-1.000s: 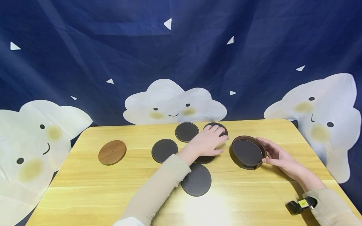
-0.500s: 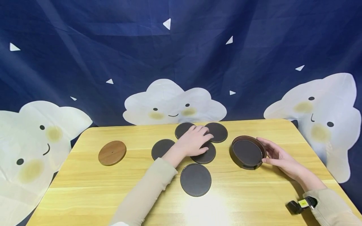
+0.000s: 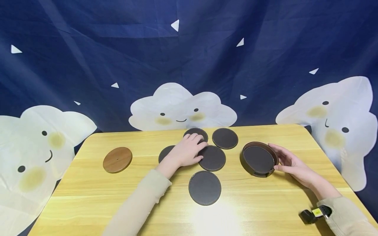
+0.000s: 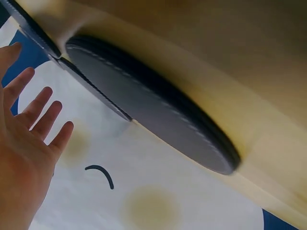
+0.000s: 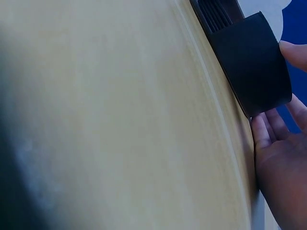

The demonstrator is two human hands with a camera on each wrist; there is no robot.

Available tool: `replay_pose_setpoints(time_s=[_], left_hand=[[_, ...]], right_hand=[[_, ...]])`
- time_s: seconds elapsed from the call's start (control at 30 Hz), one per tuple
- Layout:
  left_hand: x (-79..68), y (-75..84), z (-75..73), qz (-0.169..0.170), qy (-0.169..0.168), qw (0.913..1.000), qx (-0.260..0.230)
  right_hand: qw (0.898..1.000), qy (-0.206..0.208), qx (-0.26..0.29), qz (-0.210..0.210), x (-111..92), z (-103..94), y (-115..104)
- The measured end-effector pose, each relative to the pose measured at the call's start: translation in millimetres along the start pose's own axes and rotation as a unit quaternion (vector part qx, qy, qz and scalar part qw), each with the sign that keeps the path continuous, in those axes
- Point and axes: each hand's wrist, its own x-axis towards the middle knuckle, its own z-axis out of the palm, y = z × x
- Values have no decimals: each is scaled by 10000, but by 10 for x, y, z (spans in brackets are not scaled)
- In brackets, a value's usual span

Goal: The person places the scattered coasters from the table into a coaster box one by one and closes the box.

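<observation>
Black coasters (image 3: pixel 205 188): five apparently remain outside the part-filled holder (image 5: pixel 249 67); right hand (image 3: pixel 292 168) grips it, left hand (image 3: pixel 187 150) has fingers spread

Leftmost black coaster (image 3: pixel 164 153) is partly hidden by the left grip (image 3: pixel 185 152). In the right wrist view, worktop (image 5: pixel 120 120) is pretty blurred, and holder (image 5: pixel 252 64) is cut off up top.

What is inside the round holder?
In the round holder, a dark disc lies on top, seen from the head view; the right wrist view shows stacked edges through its opening. Lower faces are covered; exact count unclear.
</observation>
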Motion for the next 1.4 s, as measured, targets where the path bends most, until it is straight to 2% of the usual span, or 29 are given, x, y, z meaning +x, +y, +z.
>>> replay_pose_setpoints(time_s=[0.33, 0.7, 1.17, 1.4], left_hand=[[-253, -76, 29, 18, 159, 9998, -139], [-400, -177, 76, -122, 177, 9997, -153], [-612, -263, 83, -365, -133, 9989, -258], [-697, -297, 80, -475, -172, 9980, -389]], right_hand=[[10000, -21, 27, -27, -5, 4, 2], [10000, 23, -9, -11, -3, 6, -3], [10000, 51, -61, 50, -10, -13, 30], [10000, 58, -54, 41, -5, -15, 32]])
